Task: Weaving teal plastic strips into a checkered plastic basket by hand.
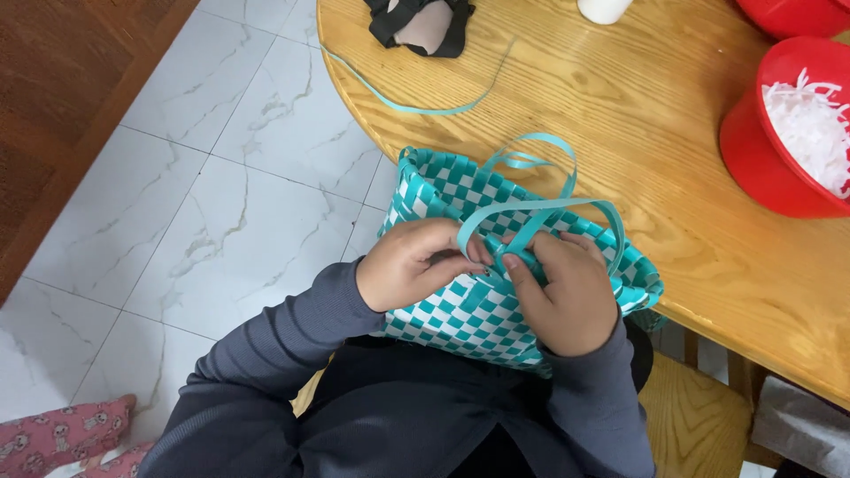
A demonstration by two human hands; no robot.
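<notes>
Our left hand [409, 264]: pinching a teal strip [531, 212] against the woven basket [460, 190].
Our right hand [567, 296]: pressing the same strip, fingers curled.
Basket: under both hands, at the tabletop [620, 106] edge.

A red bowl [770, 150] of white shreds [810, 128] sits on the wooden table [637, 97] beside black cloth [421, 26].

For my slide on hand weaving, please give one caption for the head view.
Both hands, left hand and right hand, pinch teal strips on a teal-and-white woven basket at a wooden table.
</notes>
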